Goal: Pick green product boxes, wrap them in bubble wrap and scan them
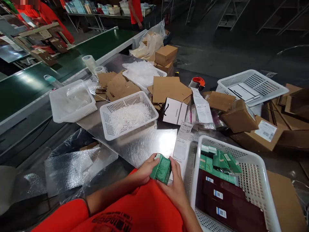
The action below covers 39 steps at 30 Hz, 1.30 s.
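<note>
Close to my body, over the front edge of the metal table [125, 149], both hands hold small green boxes [162, 169]; two seem to lie side by side. My left hand [146, 169] grips them from the left, its thumb near the top. From the right, my right hand [176, 183] closes on them with its fingers along the side. A strip of printed labels [181, 145] lies just beyond my right hand. To the right stands a white basket [251, 158] with more green boxes [224, 161] and several dark maroon boxes [229, 201].
White baskets of shredded paper [130, 116] and bubble wrap [74, 96] stand left. Flattened cardboard [169, 90], a white paper bag [175, 111], a tape dispenser [198, 82] and cartons [240, 116] crowd the back and right. Beyond runs a green conveyor [96, 45]; people in red stand there.
</note>
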{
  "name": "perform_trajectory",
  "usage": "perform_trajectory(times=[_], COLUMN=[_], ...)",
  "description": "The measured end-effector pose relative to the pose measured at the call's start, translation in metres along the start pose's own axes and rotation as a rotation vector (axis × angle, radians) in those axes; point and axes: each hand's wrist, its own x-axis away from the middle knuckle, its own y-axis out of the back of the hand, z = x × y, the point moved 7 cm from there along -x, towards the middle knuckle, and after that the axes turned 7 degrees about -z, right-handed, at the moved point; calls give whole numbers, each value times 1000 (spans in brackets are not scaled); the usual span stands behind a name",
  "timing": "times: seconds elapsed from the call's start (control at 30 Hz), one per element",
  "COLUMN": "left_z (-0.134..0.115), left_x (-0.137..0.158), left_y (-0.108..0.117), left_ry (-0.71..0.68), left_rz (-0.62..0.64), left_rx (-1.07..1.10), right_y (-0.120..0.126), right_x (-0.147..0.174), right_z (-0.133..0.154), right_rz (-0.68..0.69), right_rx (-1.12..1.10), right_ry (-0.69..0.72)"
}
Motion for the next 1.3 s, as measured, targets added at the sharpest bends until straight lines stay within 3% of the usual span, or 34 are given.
perform_trajectory(times=[0.2, 0.4, 0.6, 0.7, 1.0, 1.2, 1.3], left_z=[-1, -2, -6, -6, 7, 13, 4], left_x=[4, 7, 2, 0, -6, -9, -11], left_y=[-7, -13, -8, 0, 18, 14, 13], left_ry=[-15, 7, -76, -135, -86, -49, -50], left_rz=[28, 76, 8, -67, -186, -120, -79], left_rx=[-30, -49, -46, -74, 64, 71, -24], right_y=[-1, -1, -18, -34, -49, -48, -40], right_x=[-1, -2, 5, 8, -2, -5, -5], right_z=[-2, -12, -12, -13, -17, -22, -25], right_rz=[-11, -2, 64, 73, -50, -91, -67], right_rx=[-25, -107, -455, -470, -470, -648, -738], right_ry=[-36, -186, -375, -462, -464, -542, -586])
